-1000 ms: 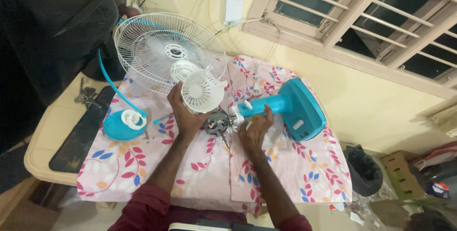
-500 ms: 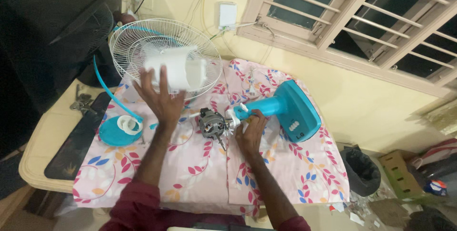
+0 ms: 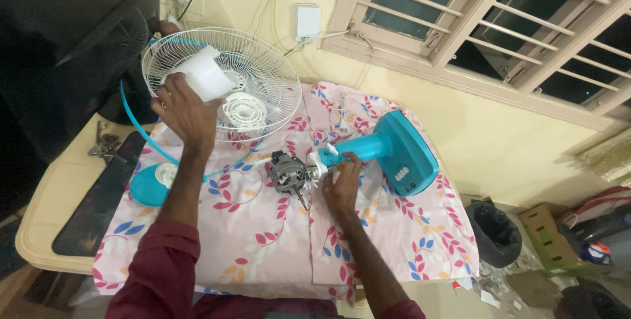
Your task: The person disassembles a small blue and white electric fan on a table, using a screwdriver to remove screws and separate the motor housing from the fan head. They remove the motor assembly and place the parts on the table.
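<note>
The left hand [image 3: 184, 112] holds a white plastic motor cover [image 3: 205, 77] up over the white wire fan guard [image 3: 263, 69], fingers wrapped around its lower side. The right hand [image 3: 342, 187] rests on the neck of the teal fan body [image 3: 394, 151], fingers pressed around it just right of the bare motor [image 3: 288, 174]. The motor lies on the floral cloth [image 3: 263, 240] over the worktop [image 3: 46, 214], below and right of the raised cover, its shaft pointing toward the person; the right hand is much the nearer.
</note>
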